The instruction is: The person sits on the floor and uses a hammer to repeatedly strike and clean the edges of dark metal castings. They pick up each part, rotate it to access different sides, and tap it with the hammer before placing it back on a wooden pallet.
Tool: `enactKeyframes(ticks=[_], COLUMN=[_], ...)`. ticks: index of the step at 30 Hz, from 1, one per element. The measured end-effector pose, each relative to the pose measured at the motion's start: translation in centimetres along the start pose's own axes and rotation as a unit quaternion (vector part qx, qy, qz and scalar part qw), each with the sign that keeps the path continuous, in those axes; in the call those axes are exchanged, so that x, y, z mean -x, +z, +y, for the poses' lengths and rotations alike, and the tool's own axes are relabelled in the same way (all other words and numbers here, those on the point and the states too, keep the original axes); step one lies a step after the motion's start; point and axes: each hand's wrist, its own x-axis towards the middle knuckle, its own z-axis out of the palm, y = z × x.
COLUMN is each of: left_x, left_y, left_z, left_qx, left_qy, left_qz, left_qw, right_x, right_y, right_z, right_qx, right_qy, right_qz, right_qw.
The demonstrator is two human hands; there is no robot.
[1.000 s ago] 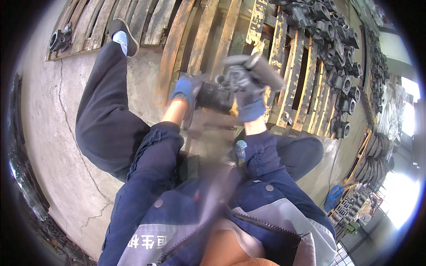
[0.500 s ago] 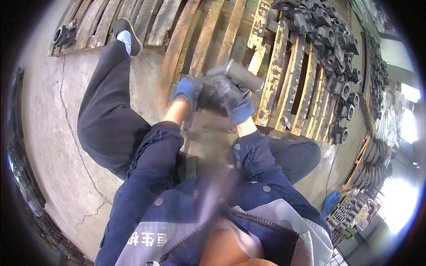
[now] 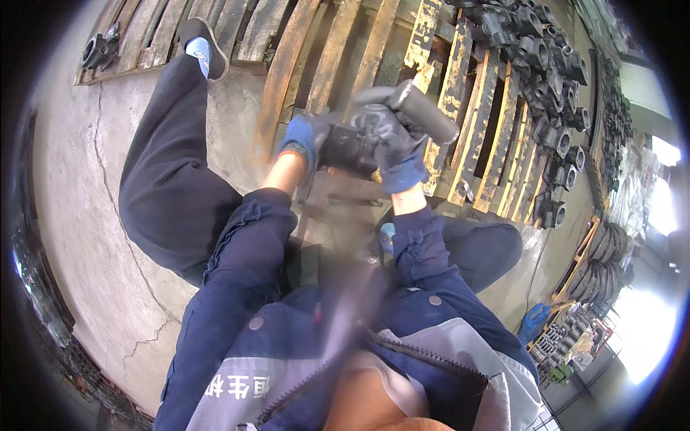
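Note:
My left hand (image 3: 305, 139), in a blue and dark grey glove, is closed on the side of a black metal casting (image 3: 348, 152) held above the pallet's near edge. My right hand (image 3: 392, 144), gloved alike, has its fingers curled round a dark grey thing with a thick cylindrical body (image 3: 431, 116). That cylinder slants down to the right past my knuckles, beside the casting. Its exact kind does not show, and my fingers cover where it meets the casting.
Wooden pallet slats (image 3: 456, 108) spread beyond my hands. Dark metal castings (image 3: 553, 108) crowd the pallet's right side. Another casting (image 3: 100, 50) sits on the far-left pallet (image 3: 152, 54), near my shoe (image 3: 205, 44). Cracked concrete floor (image 3: 86, 215) stretches along the left.
My right hand and the cylindrical thing have shifted right and slightly up, away from my left hand. More of the casting shows between the hands. My left hand has barely moved.

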Motion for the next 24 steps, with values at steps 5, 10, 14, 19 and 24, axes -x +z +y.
enactKeyframes(ticks=[5,10,14,19,24], left_x=[0.6,1.7,2.6,5.3,7.0], left_y=[0.3,-0.2,-0.6,-0.8,-1.0], left_z=[0.2,-0.9,-2.2,-1.5,-1.3], left_qx=[0.044,0.052,0.049,0.059,0.091], left_qy=[-0.011,-0.033,0.016,0.027,0.016], left_qz=[-0.001,-0.002,0.011,-0.040,-0.056], left_qw=[0.999,0.998,0.999,0.997,0.994], right_x=[0.7,7.7,14.6,18.8,18.9], right_y=[-0.6,-4.3,-6.2,-4.6,-2.8], right_z=[-1.2,-3.3,-1.5,5.4,6.5], right_qx=[0.070,-0.025,-0.027,0.513,0.474], right_qy=[-0.030,0.279,0.458,0.355,0.342], right_qz=[-0.004,0.004,0.019,-0.413,-0.475], right_qw=[0.997,0.960,0.888,0.664,0.658])
